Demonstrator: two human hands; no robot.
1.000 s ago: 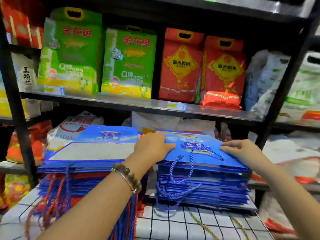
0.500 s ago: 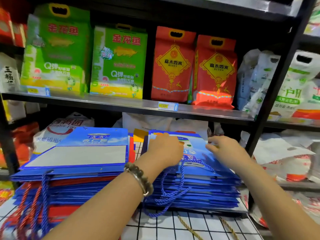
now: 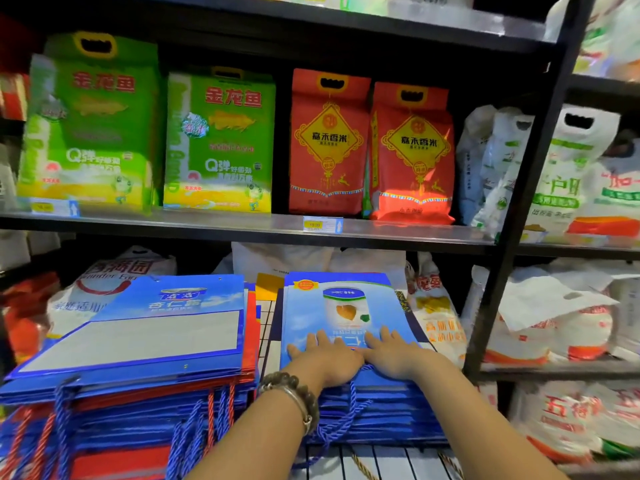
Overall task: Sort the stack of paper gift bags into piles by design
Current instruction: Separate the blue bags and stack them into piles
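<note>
The top gift bag (image 3: 346,306) at lower centre was smooth, glossy paper, as was the blue-and-grey bag (image 3: 166,323) at lower left; their handles (image 3: 346,410) were twisted cord. The green packs (image 3: 93,126) and red packs (image 3: 329,143) above looked like shiny plastic film. The shelf board (image 3: 242,226) was smooth, reflective metal, the upright post (image 3: 533,168) matt black

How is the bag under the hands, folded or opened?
Folded flat: the bag lies thin atop its pile, left hand and right hand spread on it.
</note>
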